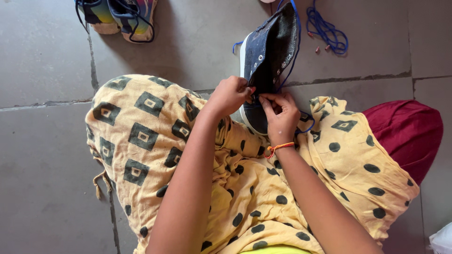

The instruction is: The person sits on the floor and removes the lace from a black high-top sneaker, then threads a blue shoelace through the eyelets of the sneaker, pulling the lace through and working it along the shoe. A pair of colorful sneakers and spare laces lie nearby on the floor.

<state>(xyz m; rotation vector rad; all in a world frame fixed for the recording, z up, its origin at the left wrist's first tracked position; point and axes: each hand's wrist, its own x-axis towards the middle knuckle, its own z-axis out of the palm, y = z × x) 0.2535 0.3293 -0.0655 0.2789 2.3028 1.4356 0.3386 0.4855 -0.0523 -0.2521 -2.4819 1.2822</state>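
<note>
**Lacing the shoe**

My left hand [229, 95] and right hand [281, 116] both pinch the blue lace [295, 51] at the eyelets of the dark shoe [268, 61], which rests against my lap on the floor [42, 155].

packages: perhaps one, a white crinkled bag-like corner [442, 241] at the lower right edge, mostly cut off | labels: none | signs: none | screens: none
</note>
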